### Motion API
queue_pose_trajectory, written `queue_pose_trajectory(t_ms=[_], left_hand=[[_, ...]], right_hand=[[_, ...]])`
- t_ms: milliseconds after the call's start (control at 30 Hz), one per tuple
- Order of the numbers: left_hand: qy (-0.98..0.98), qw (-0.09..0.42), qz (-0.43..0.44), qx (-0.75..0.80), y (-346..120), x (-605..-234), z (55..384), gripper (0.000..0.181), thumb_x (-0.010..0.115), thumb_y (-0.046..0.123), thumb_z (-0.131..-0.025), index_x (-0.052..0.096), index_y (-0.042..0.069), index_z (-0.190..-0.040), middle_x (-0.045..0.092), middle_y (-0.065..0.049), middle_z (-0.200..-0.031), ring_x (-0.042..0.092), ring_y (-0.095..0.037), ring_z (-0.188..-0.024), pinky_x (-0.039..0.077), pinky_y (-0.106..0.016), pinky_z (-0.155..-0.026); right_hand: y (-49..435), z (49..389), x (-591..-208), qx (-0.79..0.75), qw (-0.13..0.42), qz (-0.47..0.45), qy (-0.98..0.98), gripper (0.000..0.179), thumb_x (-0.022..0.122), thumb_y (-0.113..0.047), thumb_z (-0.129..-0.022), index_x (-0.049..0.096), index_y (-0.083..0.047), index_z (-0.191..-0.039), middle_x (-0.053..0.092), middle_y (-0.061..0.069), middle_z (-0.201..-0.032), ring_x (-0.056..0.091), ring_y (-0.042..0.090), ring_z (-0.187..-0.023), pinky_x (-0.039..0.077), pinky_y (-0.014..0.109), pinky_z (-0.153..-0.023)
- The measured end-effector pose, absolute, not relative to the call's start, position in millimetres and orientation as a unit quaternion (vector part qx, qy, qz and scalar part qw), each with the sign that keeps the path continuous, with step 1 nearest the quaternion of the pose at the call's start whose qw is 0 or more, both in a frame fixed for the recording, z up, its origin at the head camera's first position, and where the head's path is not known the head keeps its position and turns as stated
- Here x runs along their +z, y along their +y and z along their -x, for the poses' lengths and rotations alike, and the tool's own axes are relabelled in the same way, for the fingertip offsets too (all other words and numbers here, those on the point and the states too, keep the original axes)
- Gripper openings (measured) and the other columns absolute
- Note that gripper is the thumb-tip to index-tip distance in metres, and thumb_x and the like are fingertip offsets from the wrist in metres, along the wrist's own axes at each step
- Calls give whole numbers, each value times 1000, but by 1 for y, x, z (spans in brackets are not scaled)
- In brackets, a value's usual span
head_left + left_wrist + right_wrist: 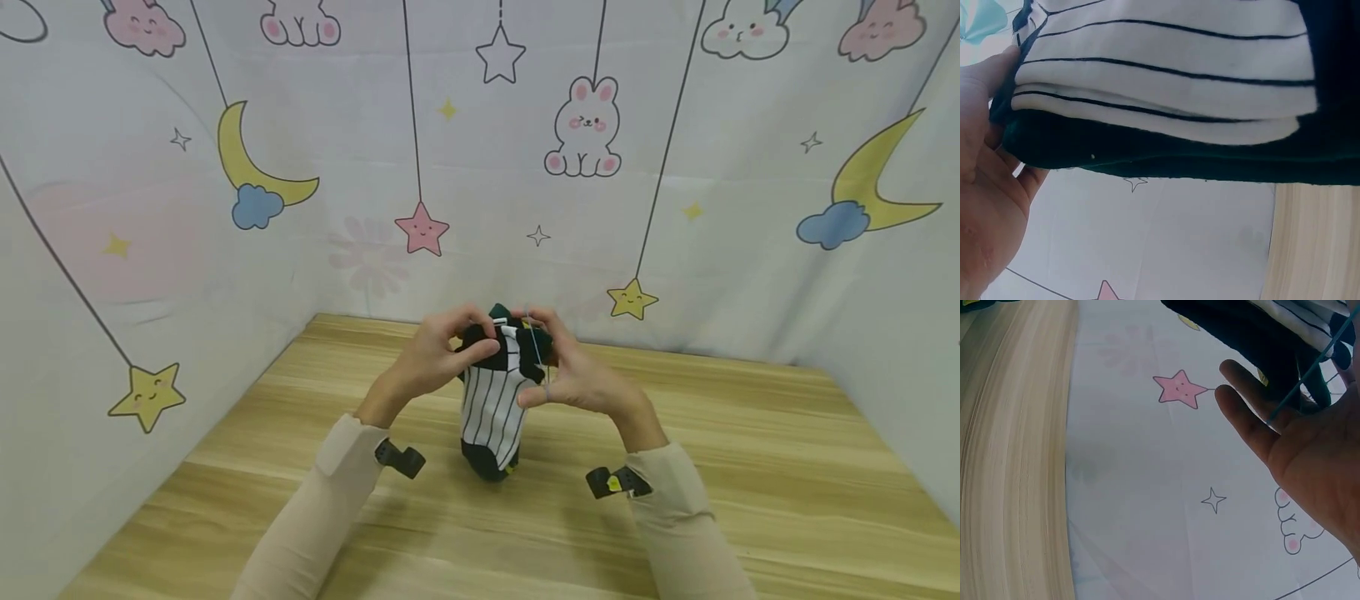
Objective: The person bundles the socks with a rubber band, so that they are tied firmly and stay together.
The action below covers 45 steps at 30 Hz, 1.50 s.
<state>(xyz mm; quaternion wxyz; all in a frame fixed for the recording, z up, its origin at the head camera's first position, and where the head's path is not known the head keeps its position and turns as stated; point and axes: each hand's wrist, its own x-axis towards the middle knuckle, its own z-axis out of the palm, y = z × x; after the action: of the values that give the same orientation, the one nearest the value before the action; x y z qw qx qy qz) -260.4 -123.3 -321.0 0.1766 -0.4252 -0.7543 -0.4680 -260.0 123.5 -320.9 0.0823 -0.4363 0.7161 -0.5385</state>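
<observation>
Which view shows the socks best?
The head view: it shows the socks nearly whole, from top to toe. The left wrist view gives a closer look at the stripes, but cropped; the right wrist view shows a cropped portion at upper right.

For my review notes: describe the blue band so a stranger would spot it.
Start at the wooden table, then find the striped sock bundle. At the bundle's upper right is the right hand, with the blue band stretched across it. Its thin blue line stands out against the bulky striped fabric.
</observation>
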Motion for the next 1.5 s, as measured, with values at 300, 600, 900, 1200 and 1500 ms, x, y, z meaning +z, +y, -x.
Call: queue_pose_trajectory(t_ms=[300, 600, 900, 1200, 1500], left_hand=[[-758, 160, 444, -450, -115, -324, 260, 14, 72, 3, -91, 62, 9, -98, 67, -8, -101, 61, -16, -81, 51, -30, -64], [-754, 168, 450, -448, -111, -325, 256, 15, 74, 1, -88, 74, 5, -102, 73, -10, -106, 65, -14, -93, 55, -31, -76], [-751, 173, 470, -430, -111, -326, 259, 44, 73, 4, -90, 64, 5, -132, 64, -9, -131, 65, -20, -115, 54, -33, -90], [-778, 171, 449, -404, -112, -325, 256, 68, 69, 14, -96, 38, 21, -155, 72, -6, -106, 63, -16, -77, 51, -26, -68], [-791, 208, 411, -403, -112, -327, 260, 94, 74, 14, -92, 12, 30, -162, 71, -2, -89, 53, -13, -66, 41, -26, -55]], right_hand=[[116, 255, -319, -523, 76, 435, 729, 94, 91, -25, -73, 31, -25, -146, 49, 14, -137, 57, 29, -116, 50, 42, -94], [111, 254, -322, -527, 89, 412, 738, 85, 88, -7, -77, 37, -24, -142, 54, 14, -130, 61, 29, -110, 53, 43, -89], [112, 253, -323, -535, 98, 392, 742, 75, 86, -9, -79, 38, -19, -136, 56, 14, -127, 62, 29, -108, 53, 43, -89], [119, 260, -326, -561, 59, 395, 725, 61, 74, -10, -91, 45, -15, -144, 58, 16, -129, 61, 29, -111, 53, 39, -88], [124, 261, -322, -608, -19, 412, 678, 32, 68, 5, -91, 59, -5, -121, 56, 15, -120, 61, 28, -99, 55, 34, -79]])
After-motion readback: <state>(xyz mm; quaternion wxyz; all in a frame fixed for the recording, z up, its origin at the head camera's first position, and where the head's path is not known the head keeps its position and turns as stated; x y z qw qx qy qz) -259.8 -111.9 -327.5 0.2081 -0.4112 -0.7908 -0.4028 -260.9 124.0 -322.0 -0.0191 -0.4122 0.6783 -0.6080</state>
